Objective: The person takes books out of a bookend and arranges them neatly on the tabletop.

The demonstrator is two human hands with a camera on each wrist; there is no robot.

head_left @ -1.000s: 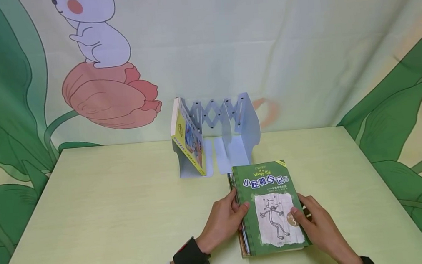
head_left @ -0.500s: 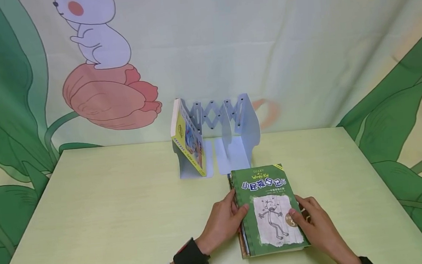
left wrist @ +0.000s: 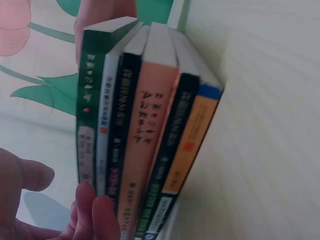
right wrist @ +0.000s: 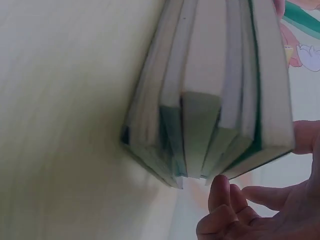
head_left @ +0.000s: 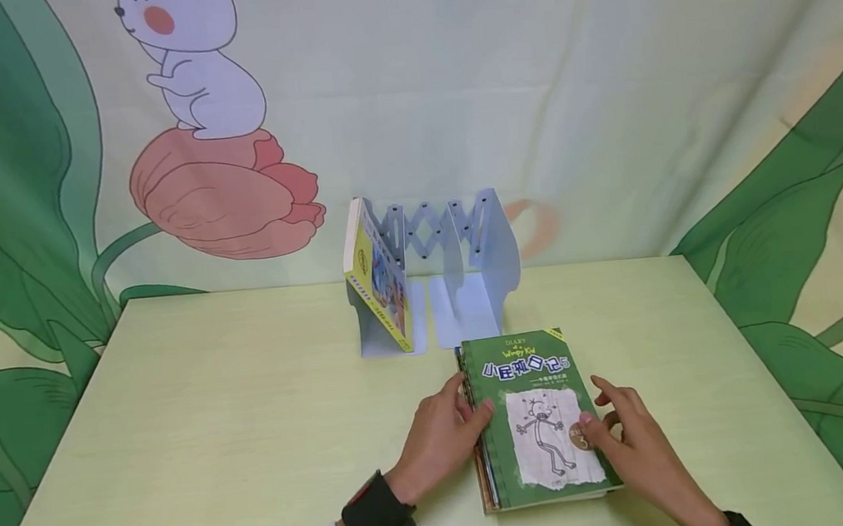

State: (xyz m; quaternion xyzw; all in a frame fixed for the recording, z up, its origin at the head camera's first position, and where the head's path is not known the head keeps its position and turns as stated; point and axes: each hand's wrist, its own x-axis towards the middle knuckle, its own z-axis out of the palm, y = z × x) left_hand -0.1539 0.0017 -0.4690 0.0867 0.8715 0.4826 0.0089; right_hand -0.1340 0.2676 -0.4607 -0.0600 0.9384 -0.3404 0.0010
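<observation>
A stack of several books lies on the table, topped by a green Diary of a Wimpy Kid book (head_left: pixel 544 419). My left hand (head_left: pixel 440 441) is at the spine side, its fingertips against the spines (left wrist: pixel 137 145) and its thumb near the green cover. My right hand (head_left: pixel 636 445) is at the opposite side, thumb at the cover's edge. Its other fingers bend loosely beside the page edges (right wrist: pixel 205 55) in the right wrist view. Behind the stack, a yellow book (head_left: pixel 381 283) leans in the left part of a pale blue expanding bookend (head_left: pixel 469 292).
The pale wooden table (head_left: pixel 240 429) extends to both sides of the stack. A curtain (head_left: pixel 406 89) printed with a white animal, a pink flower and green leaves hangs behind the table. The bookend stands near its back edge.
The green book slid slightly toward me and left, closer in line with the stack. My right hand's fingers have since spread away from the stack's side. My left hand stays beside the spines.
</observation>
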